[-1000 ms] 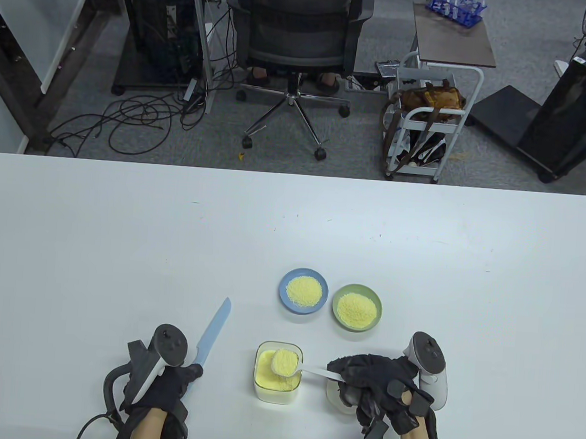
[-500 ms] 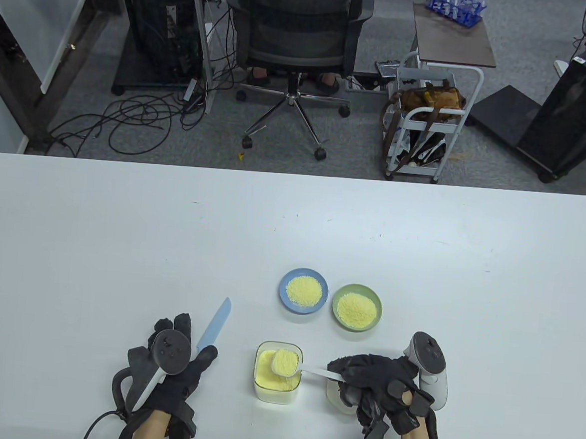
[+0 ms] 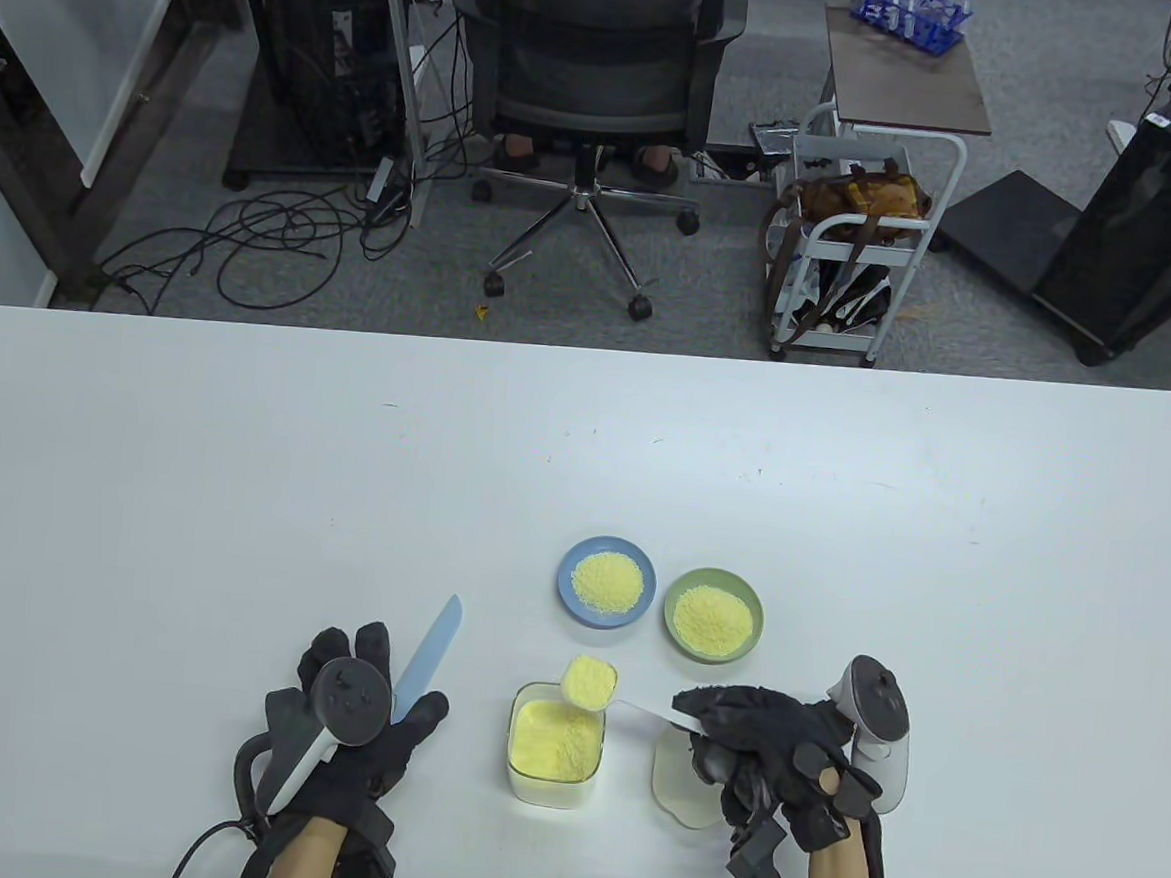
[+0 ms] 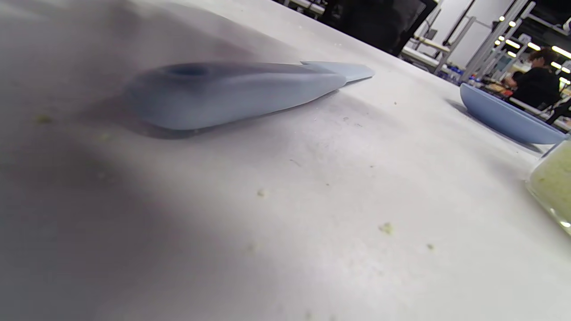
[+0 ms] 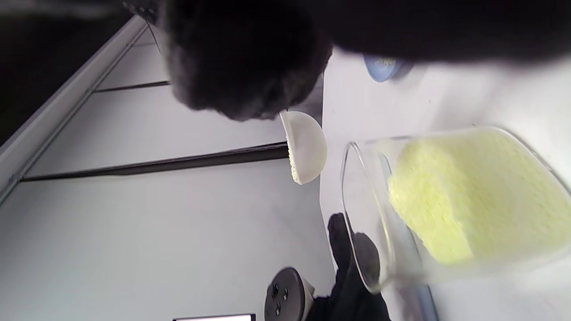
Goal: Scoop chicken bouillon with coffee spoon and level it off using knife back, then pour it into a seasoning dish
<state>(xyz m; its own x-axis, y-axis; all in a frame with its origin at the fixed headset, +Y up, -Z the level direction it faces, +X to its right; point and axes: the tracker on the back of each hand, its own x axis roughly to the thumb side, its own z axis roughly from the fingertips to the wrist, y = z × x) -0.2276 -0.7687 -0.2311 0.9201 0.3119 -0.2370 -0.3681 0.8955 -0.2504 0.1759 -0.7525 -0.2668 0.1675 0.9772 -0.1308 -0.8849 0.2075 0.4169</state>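
Note:
A light blue knife (image 3: 431, 644) lies flat on the table, its handle (image 4: 232, 93) under my left hand (image 3: 376, 667). That hand's fingers are spread and straight and do not grip it. My right hand (image 3: 718, 729) grips the white coffee spoon (image 3: 591, 682), heaped with yellow bouillon, just over the far rim of the clear container (image 3: 555, 748) of bouillon. In the right wrist view the spoon bowl (image 5: 306, 149) hangs beside the container (image 5: 450, 200). A blue seasoning dish (image 3: 607, 581) and a green one (image 3: 713, 614) beyond the container both hold bouillon.
The container's clear lid (image 3: 683, 792) lies on the table under my right hand. A few loose granules dot the table near the knife. The blue dish (image 4: 504, 118) and the container's edge (image 4: 553, 183) appear at the right in the left wrist view.
My left hand let go of the knife handle and spread its fingers; the knife stayed put. My right hand lifted the loaded spoon away from me to the container's far rim.

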